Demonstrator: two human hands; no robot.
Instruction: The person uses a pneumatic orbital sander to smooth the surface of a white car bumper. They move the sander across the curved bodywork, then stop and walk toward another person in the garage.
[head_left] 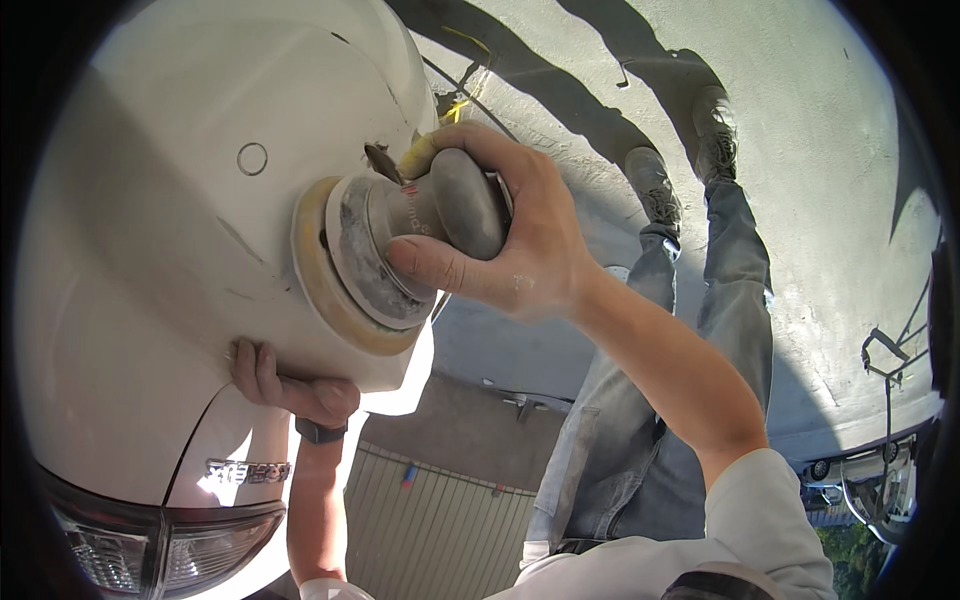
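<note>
My right hand [510, 220] is wrapped round the grey body of an orbital sander [385, 250], thumb on the near side and fingers over the far side. The sander's tan round pad [312, 265] is against or very close to a white car bumper [190, 190]; exact contact is hidden. Close beyond the tool, a dark torn hole [382, 162] shows in the bumper. My left hand [295, 390] rests on the bumper nearer me, fingers laid on its surface, holding nothing. A dark band [321, 431] circles that wrist. Scuffs [240, 240] mark the bumper beside the pad.
A tail light [170, 550] and a chrome emblem [248, 472] sit at the lower left. A round outline [252, 158] shows on the bumper. Concrete ground [800, 130] extends right, with a thin metal stand [886, 370] and parked vehicles at the far right.
</note>
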